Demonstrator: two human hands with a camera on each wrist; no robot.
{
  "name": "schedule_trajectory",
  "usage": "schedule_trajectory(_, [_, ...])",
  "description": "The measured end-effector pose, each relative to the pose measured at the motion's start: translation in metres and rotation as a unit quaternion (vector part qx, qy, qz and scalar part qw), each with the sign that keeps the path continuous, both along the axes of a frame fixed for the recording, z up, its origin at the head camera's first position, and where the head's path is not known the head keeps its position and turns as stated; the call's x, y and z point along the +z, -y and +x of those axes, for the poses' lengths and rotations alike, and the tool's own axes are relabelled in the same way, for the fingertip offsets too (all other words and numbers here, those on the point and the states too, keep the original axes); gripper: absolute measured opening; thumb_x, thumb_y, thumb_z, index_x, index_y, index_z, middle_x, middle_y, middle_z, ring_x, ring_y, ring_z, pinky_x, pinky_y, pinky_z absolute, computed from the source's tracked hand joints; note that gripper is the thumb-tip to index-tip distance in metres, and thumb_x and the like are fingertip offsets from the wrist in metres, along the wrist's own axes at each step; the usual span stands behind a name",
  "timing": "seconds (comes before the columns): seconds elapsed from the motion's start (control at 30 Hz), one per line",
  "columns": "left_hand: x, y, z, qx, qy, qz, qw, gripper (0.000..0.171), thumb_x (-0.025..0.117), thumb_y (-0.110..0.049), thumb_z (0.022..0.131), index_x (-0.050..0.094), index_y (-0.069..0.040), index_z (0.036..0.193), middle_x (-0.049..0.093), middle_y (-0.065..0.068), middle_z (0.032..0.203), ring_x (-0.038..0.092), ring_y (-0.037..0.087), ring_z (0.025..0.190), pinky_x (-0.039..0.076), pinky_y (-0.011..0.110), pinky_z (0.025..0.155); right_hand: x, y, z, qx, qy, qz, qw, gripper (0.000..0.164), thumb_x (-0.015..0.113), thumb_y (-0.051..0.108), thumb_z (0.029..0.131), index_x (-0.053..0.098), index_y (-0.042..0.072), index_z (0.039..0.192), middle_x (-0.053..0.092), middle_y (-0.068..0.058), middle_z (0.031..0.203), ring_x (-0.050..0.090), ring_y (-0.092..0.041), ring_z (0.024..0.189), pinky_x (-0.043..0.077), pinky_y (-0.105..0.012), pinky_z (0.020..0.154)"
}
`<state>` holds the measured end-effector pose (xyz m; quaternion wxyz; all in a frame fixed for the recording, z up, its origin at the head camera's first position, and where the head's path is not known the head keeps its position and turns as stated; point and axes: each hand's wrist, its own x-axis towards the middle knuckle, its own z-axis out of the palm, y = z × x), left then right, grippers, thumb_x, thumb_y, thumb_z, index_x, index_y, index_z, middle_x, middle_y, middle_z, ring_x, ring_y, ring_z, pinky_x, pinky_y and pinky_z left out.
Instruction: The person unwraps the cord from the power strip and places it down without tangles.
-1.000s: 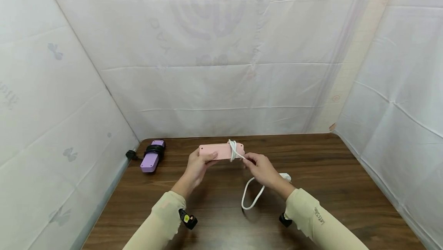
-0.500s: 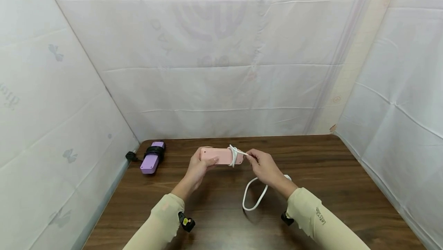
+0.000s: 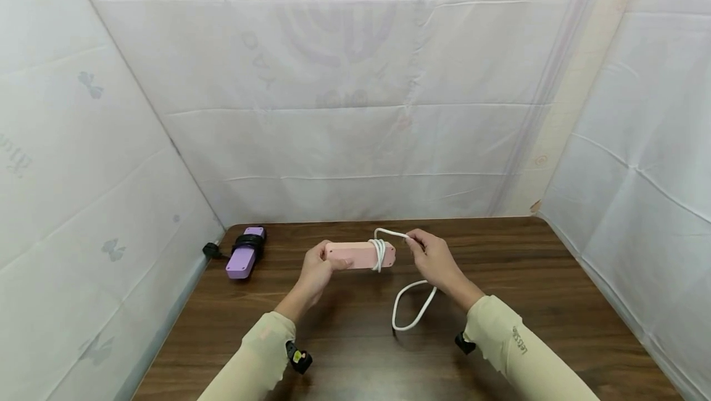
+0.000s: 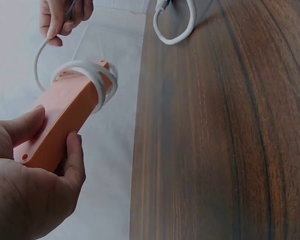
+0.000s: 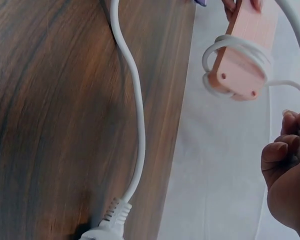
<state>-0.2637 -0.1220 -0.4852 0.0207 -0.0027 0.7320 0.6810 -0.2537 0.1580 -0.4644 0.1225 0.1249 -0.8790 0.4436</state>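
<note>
My left hand (image 3: 315, 271) grips the left end of a pink power strip (image 3: 355, 255), thumb across its flat face with screw holes. White cord (image 3: 379, 255) is wound in a few turns round the strip's right end. My right hand (image 3: 436, 259) pinches the cord to the right of the strip, and a short arc of it rises between strip and fingers. In the right wrist view the cord's free length runs over the table to a white plug (image 5: 107, 227). The left wrist view shows the turns (image 4: 90, 75) sitting loosely round the strip.
A purple power strip (image 3: 241, 261) wrapped in black cord lies at the table's far left, its black plug (image 3: 211, 250) beside it. The brown wooden table (image 3: 528, 302) is bordered by white sheeting (image 3: 355, 142) at the back and sides.
My right hand has moved right and slightly up, drawing the cord from the strip's lower right edge to above it. The pink strip has come down a little and slightly right.
</note>
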Motion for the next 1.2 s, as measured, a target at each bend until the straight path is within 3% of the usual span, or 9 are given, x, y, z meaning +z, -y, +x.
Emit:
schedule_trajectory(0.4, [0.003,0.007,0.002,-0.015,-0.004,-0.024,0.9996,0.025,0.081,-0.002,0.086,0.063,-0.003,0.103,0.064,0.000,0.093,0.058,0.015,0.086,0.051,0.029,0.077,-0.013,-0.020,-0.010,-0.034,0.048,-0.003,0.998,0.022,0.054,0.023,0.113,0.072,0.010,0.112,0.062,-0.005,0.084,0.052,-0.014,0.067,0.044,-0.026,0.060])
schedule_trajectory(0.73, [0.005,0.008,-0.002,-0.062,-0.008,0.055,0.9965,0.027,0.073,0.003,0.092,0.056,0.000,0.114,0.064,0.000,0.104,0.061,0.013,0.095,0.055,0.035,0.091,-0.031,-0.038,-0.011,-0.014,0.085,0.059,0.994,0.022,0.054,0.017,0.112,0.069,0.003,0.105,0.064,-0.005,0.078,0.053,-0.015,0.065,0.044,-0.028,0.059])
schedule_trajectory(0.83, [0.006,0.008,-0.004,-0.056,-0.006,0.071,0.9959,0.026,0.071,0.004,0.095,0.055,0.000,0.115,0.064,-0.001,0.105,0.062,0.011,0.095,0.056,0.032,0.090,-0.036,-0.042,-0.010,-0.003,0.097,0.104,0.990,0.020,0.056,0.015,0.110,0.069,0.003,0.102,0.068,-0.005,0.079,0.055,-0.013,0.065,0.045,-0.028,0.061])
schedule_trajectory(1.03, [0.009,0.007,-0.006,-0.034,0.003,0.136,0.9902,0.022,0.066,0.005,0.099,0.051,-0.002,0.115,0.065,-0.003,0.105,0.068,0.006,0.096,0.059,0.026,0.089,-0.042,-0.050,-0.009,0.011,0.094,0.186,0.978,0.018,0.060,0.011,0.106,0.066,0.007,0.089,0.060,-0.003,0.074,0.052,-0.015,0.066,0.043,-0.030,0.063])
schedule_trajectory(1.2, [0.010,0.007,-0.007,-0.027,0.000,0.172,0.9848,0.022,0.063,0.007,0.100,0.050,-0.002,0.116,0.064,0.000,0.111,0.071,0.007,0.101,0.061,0.024,0.094,-0.042,-0.055,-0.008,0.019,0.106,0.221,0.969,0.015,0.063,0.012,0.105,0.070,0.004,0.094,0.065,-0.009,0.083,0.057,-0.021,0.074,0.047,-0.036,0.068])
